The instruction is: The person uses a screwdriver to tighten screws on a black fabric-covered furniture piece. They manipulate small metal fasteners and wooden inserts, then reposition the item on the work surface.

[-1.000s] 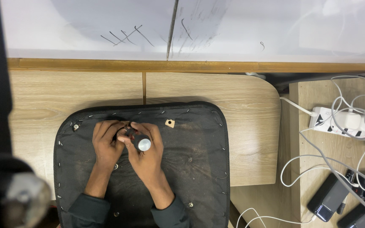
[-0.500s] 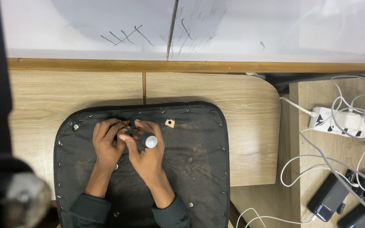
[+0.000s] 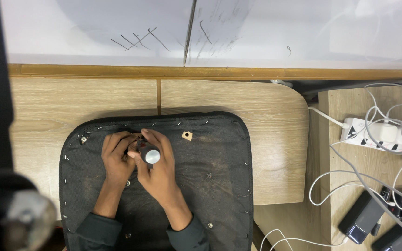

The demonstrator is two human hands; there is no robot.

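Note:
A black fabric-covered seat pad lies upside down on a light wooden table, with metal staples along its edge. My right hand grips a screwdriver with a dark handle and a round silver end cap, held upright with its tip down on the pad. My left hand rests beside it, fingers curled at the spot where the tip meets the pad. A small tan square tab sits on the pad just right of my hands.
A white board with pen marks stands behind the table. To the right, a lower wooden surface holds a white power strip, tangled white cables and dark power adapters. A blurred dark object fills the lower left.
The screwdriver's silver cap has shifted slightly between frames as my right hand works it. My left hand stays in place on the pad.

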